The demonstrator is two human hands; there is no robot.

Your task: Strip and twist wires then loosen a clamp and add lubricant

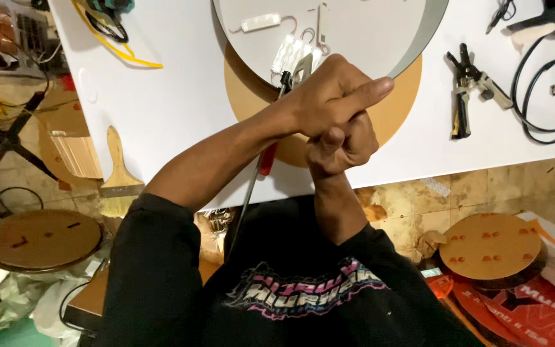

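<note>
Screwdriver (259, 168), red-handled, gripped in left hand (329, 96); right hand (340, 144) clasped beneath, fingers curled. Tip near white LED modules (290, 53) at 12 o'clock; a slip might gouge them.

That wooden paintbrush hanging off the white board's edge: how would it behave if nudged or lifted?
The paintbrush likely tips off easily: its bristle end overhangs the white board, only the handle resting on it. Probably light, given the thin wooden handle. The flat handle should slide rather than roll; the bristles would likely flex.
</note>
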